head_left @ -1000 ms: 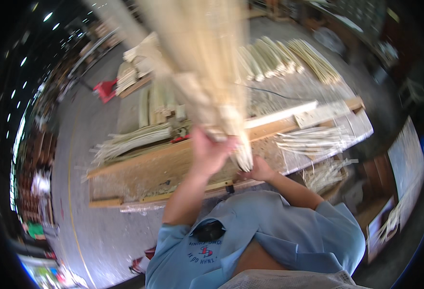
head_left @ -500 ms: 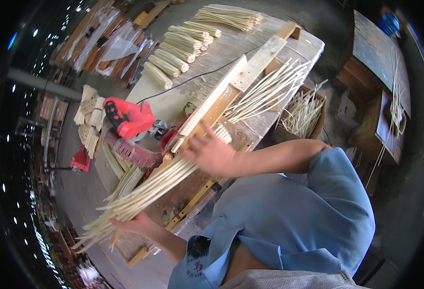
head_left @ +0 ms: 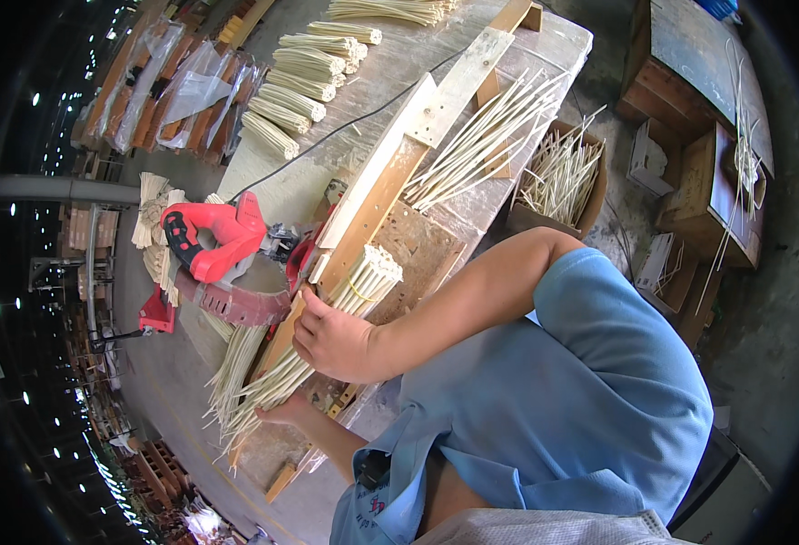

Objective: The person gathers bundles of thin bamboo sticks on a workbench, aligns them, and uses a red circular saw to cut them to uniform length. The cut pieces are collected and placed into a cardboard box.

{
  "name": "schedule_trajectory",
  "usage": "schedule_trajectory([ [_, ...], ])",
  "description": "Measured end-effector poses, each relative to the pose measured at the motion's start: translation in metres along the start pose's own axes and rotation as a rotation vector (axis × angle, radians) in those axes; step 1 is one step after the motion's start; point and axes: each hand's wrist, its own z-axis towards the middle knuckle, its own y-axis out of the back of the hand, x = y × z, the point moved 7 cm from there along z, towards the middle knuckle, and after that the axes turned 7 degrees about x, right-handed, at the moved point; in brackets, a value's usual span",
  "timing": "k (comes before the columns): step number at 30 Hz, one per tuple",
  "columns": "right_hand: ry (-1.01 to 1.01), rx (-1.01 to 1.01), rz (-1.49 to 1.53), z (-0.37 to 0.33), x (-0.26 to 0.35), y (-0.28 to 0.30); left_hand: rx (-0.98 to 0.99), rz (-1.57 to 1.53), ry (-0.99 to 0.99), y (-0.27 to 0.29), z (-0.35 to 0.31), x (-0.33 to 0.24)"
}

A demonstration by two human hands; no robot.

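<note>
A bundle of thin pale sticks point(head_left: 277, 377), perhaps rattan, lies slantwise along a wooden guide board point(head_left: 372, 213). My right hand point(head_left: 336, 341) is closed over its middle, thumb toward the board. Past that hand, a yellow band point(head_left: 363, 292) circles the bundle close to its even upper end. Farther down, my left hand point(head_left: 289, 409) holds the loose, uneven end, with its fingers partly hidden beneath the sticks. Just left of the board stands a red miter saw point(head_left: 227, 238) with a dusty guard point(head_left: 236, 304). More loose sticks point(head_left: 236, 368) lie beside the held bundle.
Several tied bundles point(head_left: 290, 100) lie on the far side of the worktable point(head_left: 458, 222). Loose sticks point(head_left: 486, 136) rest right of the guide board. A cardboard box point(head_left: 590, 195) of offcuts stands beyond the table's right edge. A black cord point(head_left: 359, 118) crosses the tabletop.
My right hand has moved down and left along the bundle and closed on it. The bundle's banded upper end now shows, and its lower end has swung right. The whole view has shifted slightly.
</note>
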Motion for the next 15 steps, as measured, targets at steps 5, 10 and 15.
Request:
schedule_trajectory([
  [5, -0.025, -0.005, 0.058, 0.004, -0.001, -0.013, 0.053, -0.013, -0.017, 0.008, 0.007, -0.006],
  [10, -0.047, -0.046, 0.145, 0.0, -0.017, -0.031, -0.021, 0.02, -0.057, -0.012, 0.0, -0.015],
  [15, -0.11, -0.082, 0.31, -0.007, -0.02, -0.052, 0.244, 0.67, -0.734, -0.057, -0.032, -0.092],
])
